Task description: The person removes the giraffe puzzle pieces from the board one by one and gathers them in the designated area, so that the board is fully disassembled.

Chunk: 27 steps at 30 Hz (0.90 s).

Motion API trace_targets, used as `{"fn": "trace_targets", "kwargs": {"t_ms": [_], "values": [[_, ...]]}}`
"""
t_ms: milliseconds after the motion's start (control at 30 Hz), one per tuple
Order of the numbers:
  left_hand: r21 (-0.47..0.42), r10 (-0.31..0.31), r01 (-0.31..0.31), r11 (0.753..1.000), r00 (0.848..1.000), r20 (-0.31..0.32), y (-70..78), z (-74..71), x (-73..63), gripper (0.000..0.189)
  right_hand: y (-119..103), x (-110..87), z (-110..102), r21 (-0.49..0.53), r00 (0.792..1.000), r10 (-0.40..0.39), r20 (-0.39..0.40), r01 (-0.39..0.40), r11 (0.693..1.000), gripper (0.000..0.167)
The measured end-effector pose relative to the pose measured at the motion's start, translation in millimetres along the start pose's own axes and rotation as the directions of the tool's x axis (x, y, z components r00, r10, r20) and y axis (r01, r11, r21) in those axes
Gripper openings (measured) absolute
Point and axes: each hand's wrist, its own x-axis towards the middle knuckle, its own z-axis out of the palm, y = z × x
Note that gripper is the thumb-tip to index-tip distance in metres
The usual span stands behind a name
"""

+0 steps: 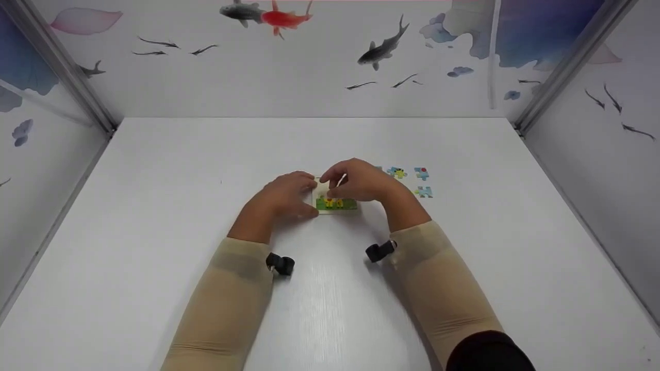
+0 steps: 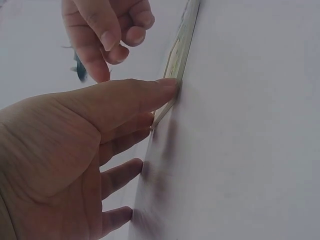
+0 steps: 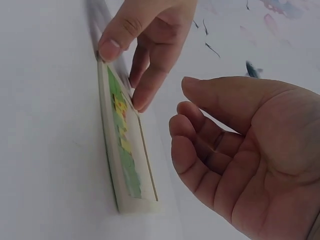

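Note:
A small jigsaw puzzle board [image 1: 336,204] lies on the white table, its pale frame around a green strip with yellow figures. Beyond that strip, a pale bare part of the board [image 3: 141,150] shows. My left hand [image 1: 290,195] grips the board at its left side, the thumb at the near corner and fingertips at the far one. Over the board hovers my right hand [image 1: 361,180], thumb and fingers loosely curled. Its palm side [image 3: 240,145] faces the right wrist view, and no piece shows between the fingertips.
Loose jigsaw pieces lie right of the board: a yellow and blue one [image 1: 397,172], one with a red spot [image 1: 422,173], a light blue one [image 1: 424,192]; another is partly hidden behind the right hand. Panels printed with fish [image 1: 384,49] enclose the table's back and sides.

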Motion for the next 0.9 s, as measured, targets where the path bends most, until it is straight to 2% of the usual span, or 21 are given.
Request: {"fn": "trace_targets", "kwargs": {"t_ms": [200, 500, 733, 900], "values": [[0.002, 0.018, -0.018, 1.000, 1.000, -0.007, -1.6, 0.3, -1.0, 0.076, 5.0, 3.0, 10.0, -0.002, 0.998, 0.043, 0.041, -0.043, 0.999, 0.033], [-0.003, 0.029, -0.030, 1.000, 0.999, -0.018, -2.8, 1.8, -1.1, 0.074, 9.3, 7.0, 18.1, -0.049, 0.998, 0.029, 0.062, -0.026, 0.998, 0.041], [-0.013, 0.009, -0.009, 1.000, 1.000, -0.020, 5.3, -2.7, -8.0, 0.073, 7.7, 8.2, 23.2, -0.074, 0.997, 0.066, 0.048, -0.063, 0.995, 0.044], [-0.015, 0.012, -0.012, 1.000, 1.000, -0.022, 4.0, -1.0, -6.4, 0.074, 6.3, 8.7, 24.6, -0.088, 0.996, 0.074, 0.047, -0.070, 0.994, 0.042]]}}
